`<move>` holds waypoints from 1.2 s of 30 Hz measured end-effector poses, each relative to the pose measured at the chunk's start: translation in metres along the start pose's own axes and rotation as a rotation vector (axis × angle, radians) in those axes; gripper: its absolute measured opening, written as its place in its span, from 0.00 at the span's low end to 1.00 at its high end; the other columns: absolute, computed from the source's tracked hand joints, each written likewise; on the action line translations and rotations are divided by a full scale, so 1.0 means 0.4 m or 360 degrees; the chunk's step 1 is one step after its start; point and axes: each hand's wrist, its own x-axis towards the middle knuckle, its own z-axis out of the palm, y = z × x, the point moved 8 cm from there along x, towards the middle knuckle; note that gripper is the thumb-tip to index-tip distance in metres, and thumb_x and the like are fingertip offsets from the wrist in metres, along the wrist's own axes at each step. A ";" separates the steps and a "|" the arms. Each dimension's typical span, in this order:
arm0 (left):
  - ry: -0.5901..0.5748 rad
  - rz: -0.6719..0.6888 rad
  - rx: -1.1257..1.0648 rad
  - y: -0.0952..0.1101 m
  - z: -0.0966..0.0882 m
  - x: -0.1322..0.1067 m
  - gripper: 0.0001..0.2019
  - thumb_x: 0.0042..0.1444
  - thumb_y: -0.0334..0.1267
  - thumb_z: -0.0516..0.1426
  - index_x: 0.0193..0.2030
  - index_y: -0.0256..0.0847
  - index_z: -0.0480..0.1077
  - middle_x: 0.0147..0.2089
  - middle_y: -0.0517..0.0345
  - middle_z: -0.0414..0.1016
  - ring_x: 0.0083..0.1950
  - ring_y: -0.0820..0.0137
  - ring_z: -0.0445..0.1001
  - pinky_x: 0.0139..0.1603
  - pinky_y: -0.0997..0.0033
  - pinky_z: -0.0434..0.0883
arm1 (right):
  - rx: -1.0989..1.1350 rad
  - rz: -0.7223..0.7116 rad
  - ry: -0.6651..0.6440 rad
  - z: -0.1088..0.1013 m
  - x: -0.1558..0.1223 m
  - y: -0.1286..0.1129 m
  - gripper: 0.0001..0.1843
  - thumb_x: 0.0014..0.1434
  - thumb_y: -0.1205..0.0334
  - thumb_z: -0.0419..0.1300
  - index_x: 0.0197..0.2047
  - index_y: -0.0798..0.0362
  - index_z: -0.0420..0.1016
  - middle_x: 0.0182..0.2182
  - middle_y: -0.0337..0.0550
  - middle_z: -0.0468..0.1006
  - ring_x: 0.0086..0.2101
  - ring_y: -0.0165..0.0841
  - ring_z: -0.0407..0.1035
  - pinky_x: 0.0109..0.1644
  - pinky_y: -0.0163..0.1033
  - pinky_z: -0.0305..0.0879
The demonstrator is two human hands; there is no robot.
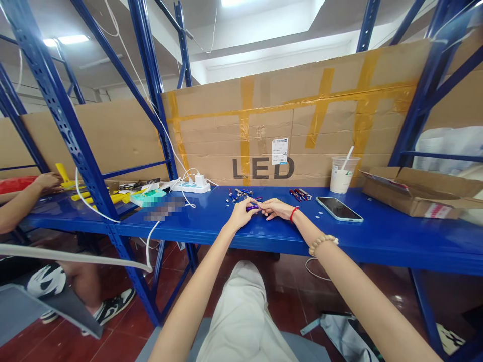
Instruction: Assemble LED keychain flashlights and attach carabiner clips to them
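Observation:
My left hand (241, 213) is closed around a small purple metallic cylinder (252, 207), whose exact kind is too small to tell. From the right, my right hand (275, 208) pinches at the cylinder's end, with its thumb and forefinger together; whatever sits between those fingertips is hidden. Just behind my hands lies a loose cluster of small blue and silver metal parts (241, 193). Several red and dark metallic pieces with silver clips (300, 194) rest beyond my right hand.
A phone (339, 208), a cup with a straw (342, 176) and an open cardboard box (418, 193) occupy the right side. At left are a white power strip (190, 186), trailing cables and a blue upright (94, 151). Another person's hand (49, 180) works farther left.

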 end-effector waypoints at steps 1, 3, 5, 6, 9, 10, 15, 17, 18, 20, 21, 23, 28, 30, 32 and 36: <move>-0.0013 -0.0009 -0.0016 -0.001 0.001 0.000 0.07 0.51 0.31 0.57 0.38 0.38 0.69 0.40 0.55 0.74 0.42 0.67 0.74 0.48 0.66 0.70 | 0.0004 0.0001 -0.0005 -0.002 0.002 0.002 0.14 0.48 0.54 0.65 0.29 0.58 0.74 0.20 0.38 0.69 0.22 0.23 0.65 0.25 0.27 0.69; -0.0040 -0.0031 -0.0047 -0.003 0.004 -0.001 0.06 0.51 0.32 0.57 0.38 0.38 0.69 0.39 0.54 0.75 0.40 0.68 0.75 0.45 0.67 0.71 | 0.0015 0.0001 -0.0016 -0.006 0.006 0.006 0.14 0.48 0.54 0.65 0.30 0.58 0.74 0.20 0.37 0.69 0.22 0.23 0.64 0.24 0.26 0.68; -0.0057 -0.0055 -0.0074 -0.005 0.005 -0.001 0.06 0.52 0.33 0.56 0.38 0.37 0.68 0.38 0.55 0.74 0.37 0.69 0.75 0.44 0.68 0.71 | 0.0027 -0.0002 -0.0025 -0.009 0.009 0.010 0.15 0.47 0.53 0.65 0.31 0.58 0.74 0.20 0.37 0.68 0.21 0.22 0.63 0.23 0.25 0.66; -0.0060 -0.0067 -0.0087 -0.007 0.006 -0.001 0.06 0.53 0.33 0.56 0.39 0.37 0.68 0.37 0.56 0.74 0.36 0.70 0.75 0.44 0.67 0.71 | 0.0033 -0.0005 -0.0026 -0.011 0.010 0.011 0.17 0.46 0.52 0.66 0.32 0.58 0.74 0.19 0.36 0.68 0.21 0.22 0.63 0.23 0.25 0.65; -0.0044 -0.0109 -0.0119 -0.015 0.006 0.000 0.06 0.53 0.33 0.55 0.39 0.37 0.67 0.35 0.57 0.74 0.34 0.71 0.75 0.43 0.68 0.70 | 0.0042 -0.0019 -0.0006 -0.013 0.011 0.010 0.20 0.45 0.48 0.65 0.31 0.58 0.74 0.19 0.35 0.67 0.21 0.21 0.62 0.21 0.24 0.63; -0.0032 -0.0125 -0.0127 -0.018 0.006 0.001 0.06 0.54 0.33 0.55 0.39 0.37 0.66 0.34 0.57 0.74 0.34 0.71 0.75 0.43 0.68 0.70 | 0.0042 -0.0024 0.0007 -0.014 0.010 0.009 0.21 0.45 0.46 0.65 0.30 0.58 0.73 0.19 0.35 0.66 0.20 0.21 0.61 0.21 0.23 0.62; 0.0061 -0.0213 -0.0121 -0.029 0.001 0.000 0.05 0.54 0.34 0.54 0.38 0.38 0.66 0.28 0.60 0.73 0.32 0.71 0.74 0.41 0.69 0.69 | 0.0031 -0.0067 0.0060 -0.015 0.004 -0.002 0.24 0.44 0.42 0.63 0.27 0.58 0.70 0.20 0.35 0.66 0.20 0.20 0.60 0.19 0.22 0.61; 0.0113 -0.0244 -0.0098 -0.031 -0.005 -0.001 0.05 0.54 0.35 0.54 0.38 0.38 0.65 0.26 0.60 0.73 0.32 0.70 0.74 0.40 0.70 0.68 | 0.0017 -0.0095 0.0092 -0.018 0.002 -0.006 0.24 0.45 0.42 0.62 0.28 0.57 0.70 0.22 0.36 0.67 0.20 0.20 0.61 0.19 0.23 0.62; 0.0144 -0.0260 -0.0082 -0.033 -0.009 -0.002 0.05 0.54 0.36 0.54 0.37 0.39 0.65 0.26 0.60 0.73 0.32 0.70 0.74 0.40 0.70 0.68 | 0.0005 -0.0111 0.0119 -0.021 0.001 -0.008 0.23 0.46 0.42 0.62 0.29 0.57 0.71 0.23 0.36 0.68 0.21 0.20 0.61 0.20 0.23 0.63; 0.0225 -0.0297 -0.0039 -0.039 -0.021 -0.002 0.06 0.54 0.38 0.54 0.37 0.39 0.65 0.25 0.60 0.74 0.31 0.70 0.74 0.38 0.70 0.68 | -0.0038 -0.0142 0.0211 -0.031 0.002 -0.010 0.22 0.49 0.44 0.60 0.30 0.58 0.71 0.24 0.38 0.69 0.21 0.20 0.62 0.22 0.25 0.66; 0.0282 -0.0321 -0.0012 -0.044 -0.030 -0.003 0.06 0.54 0.39 0.54 0.37 0.40 0.65 0.25 0.60 0.74 0.31 0.70 0.73 0.38 0.70 0.67 | -0.0069 -0.0154 0.0278 -0.040 0.003 -0.010 0.21 0.50 0.45 0.60 0.31 0.58 0.71 0.25 0.38 0.70 0.21 0.21 0.63 0.23 0.26 0.67; 0.0437 -0.0380 0.0048 -0.057 -0.054 -0.006 0.07 0.55 0.40 0.53 0.37 0.40 0.64 0.26 0.59 0.74 0.31 0.68 0.73 0.38 0.68 0.67 | -0.0156 -0.0164 0.0438 -0.061 0.006 -0.009 0.19 0.55 0.48 0.58 0.34 0.58 0.71 0.27 0.40 0.71 0.23 0.22 0.64 0.25 0.28 0.69; 0.0892 -0.0508 0.0162 -0.081 -0.121 -0.029 0.08 0.56 0.42 0.51 0.39 0.41 0.63 0.38 0.52 0.73 0.41 0.65 0.71 0.44 0.66 0.65 | -0.0504 -0.0118 0.0830 -0.122 0.000 0.002 0.15 0.61 0.54 0.52 0.42 0.58 0.69 0.36 0.43 0.73 0.32 0.28 0.69 0.35 0.38 0.69; 0.0989 -0.0531 0.0181 -0.082 -0.134 -0.037 0.09 0.56 0.43 0.51 0.39 0.41 0.63 0.39 0.52 0.71 0.43 0.65 0.70 0.46 0.66 0.64 | -0.0690 -0.0122 0.0928 -0.135 -0.008 -0.002 0.15 0.60 0.54 0.53 0.42 0.57 0.70 0.38 0.44 0.73 0.36 0.31 0.69 0.41 0.42 0.68; 0.1043 -0.0547 0.0192 -0.078 -0.141 -0.043 0.10 0.56 0.45 0.50 0.38 0.41 0.63 0.40 0.51 0.71 0.44 0.65 0.69 0.46 0.66 0.64 | -0.0880 -0.0154 0.0976 -0.135 -0.015 -0.012 0.14 0.58 0.53 0.56 0.40 0.56 0.72 0.39 0.44 0.73 0.41 0.35 0.68 0.46 0.46 0.64; 0.1079 -0.0578 0.0195 -0.066 -0.143 -0.051 0.12 0.58 0.47 0.47 0.37 0.41 0.64 0.41 0.50 0.70 0.45 0.64 0.68 0.47 0.65 0.63 | -0.1188 -0.0264 0.0934 -0.105 -0.015 -0.032 0.15 0.52 0.54 0.59 0.42 0.51 0.74 0.42 0.46 0.73 0.42 0.36 0.68 0.48 0.42 0.62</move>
